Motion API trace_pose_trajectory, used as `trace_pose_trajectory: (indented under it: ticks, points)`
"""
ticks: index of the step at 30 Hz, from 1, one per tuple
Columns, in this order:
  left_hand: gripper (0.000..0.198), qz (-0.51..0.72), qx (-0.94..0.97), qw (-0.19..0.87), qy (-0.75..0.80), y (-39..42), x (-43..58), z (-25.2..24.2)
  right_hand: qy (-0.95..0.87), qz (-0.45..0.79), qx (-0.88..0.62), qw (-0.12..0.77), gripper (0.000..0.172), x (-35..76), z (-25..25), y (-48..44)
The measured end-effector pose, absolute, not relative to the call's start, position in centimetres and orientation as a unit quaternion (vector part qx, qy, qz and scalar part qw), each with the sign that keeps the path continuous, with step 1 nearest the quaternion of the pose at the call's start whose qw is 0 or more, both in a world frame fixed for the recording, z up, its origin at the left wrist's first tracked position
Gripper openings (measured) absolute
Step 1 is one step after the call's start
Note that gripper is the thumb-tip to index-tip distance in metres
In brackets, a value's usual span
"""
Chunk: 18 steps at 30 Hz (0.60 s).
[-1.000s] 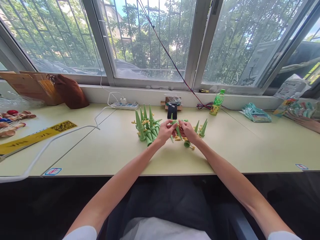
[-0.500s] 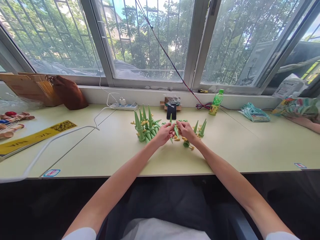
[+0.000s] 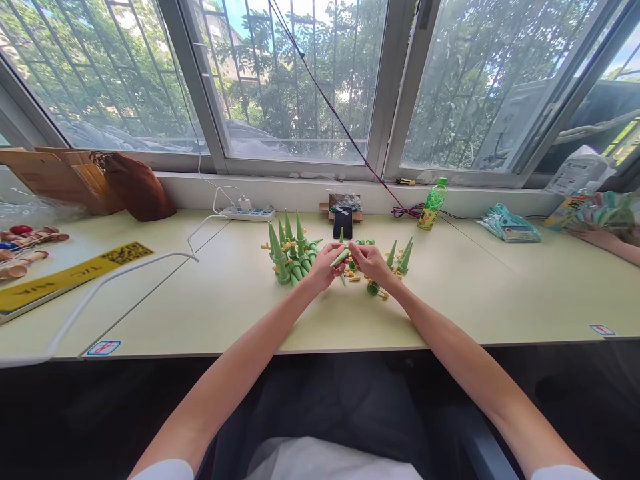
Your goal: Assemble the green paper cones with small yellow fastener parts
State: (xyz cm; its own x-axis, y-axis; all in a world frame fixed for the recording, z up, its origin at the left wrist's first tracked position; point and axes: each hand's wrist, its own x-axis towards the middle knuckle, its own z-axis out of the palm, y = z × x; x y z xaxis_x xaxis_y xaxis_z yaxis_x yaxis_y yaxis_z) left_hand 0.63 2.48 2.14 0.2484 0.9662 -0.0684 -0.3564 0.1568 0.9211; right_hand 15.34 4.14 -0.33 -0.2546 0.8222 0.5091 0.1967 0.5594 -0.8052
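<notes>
Above the table, my left hand (image 3: pixel 326 267) is closed on a green cone (image 3: pixel 340 258), whose tip points down to the left. My right hand (image 3: pixel 369 261) is pinched at the cone's other end, where the fingers hide what they grip. Several green cones with yellow pieces, some upright (image 3: pixel 278 257) and some lying, are left of my left hand. Beyond my right hand stand more green cones (image 3: pixel 406 257). Small yellow pieces (image 3: pixel 355 279) lie below the hands, beside a green ring-shaped part (image 3: pixel 373 288).
Behind the hands are a black phone (image 3: pixel 343 223) and a small open box. A green bottle (image 3: pixel 433 205) stands back right, near a teal bundle (image 3: pixel 510 225). A power strip (image 3: pixel 249 213) and white cable are left. Another person's arm (image 3: pixel 607 244) rests at far right.
The green cone between my hands has turned, its tip swinging from down-right to down-left. Both hands remain close together in nearly the same place.
</notes>
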Motion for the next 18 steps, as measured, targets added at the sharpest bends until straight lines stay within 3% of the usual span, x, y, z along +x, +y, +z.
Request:
trace_pose_trajectory:
  ticks: [14,18]
  points:
    - [0.005,0.463,0.384,0.729,0.327,2.7,0.2,2.3,-0.753,0.241,-0.375,0.484,0.061,15.3,0.5,3.4]
    - [0.017,0.432,0.347,0.792,0.256,3.0,-0.2,2.3,-0.738,0.177,-0.389,0.523,0.057,15.4,0.8,3.0]
